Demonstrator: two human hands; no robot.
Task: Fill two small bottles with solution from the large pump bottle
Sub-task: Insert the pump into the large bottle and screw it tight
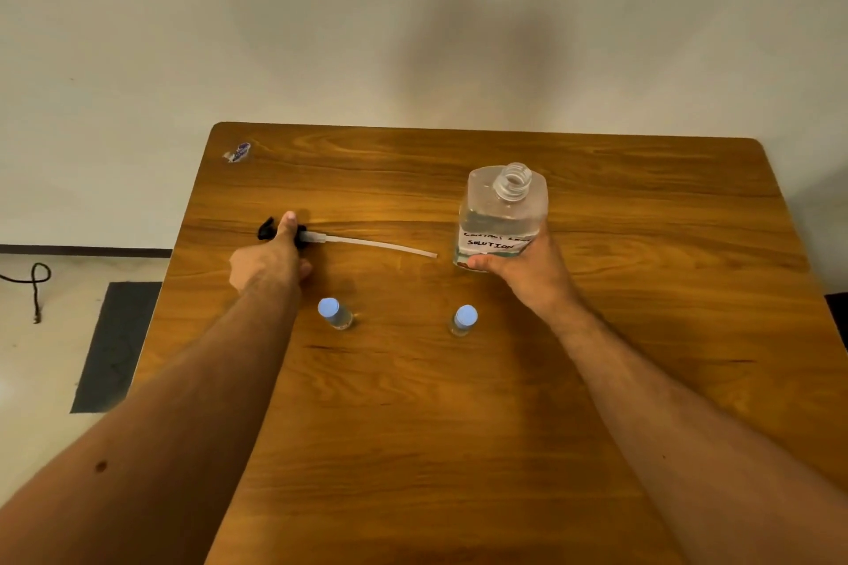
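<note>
Far left on the wooden tabletop (642, 381) lies a small scrap of wrapper (237, 151), well apart from everything else. Next comes the pump head (293, 235), already out of its bottle and lying flat with its dip tube (381, 244) stretched to the right. The left hand (268, 259) rests on the black pump top, fingers bent around it; whether it grips or only touches I cannot tell

Near the person stand the two small bottles, the left small bottle (335, 313) and the right small bottle (464, 320), both upright and both with their pale blue caps on. How much liquid they hold is unclear

To the right, the right hand (523, 268) wraps the lower part of the large bottle (502, 216), whose neck is open and which holds clear solution behind a handwritten label

So the pump looks removed, but uncapping, filling both small bottles and closing them all seem left to do
</note>
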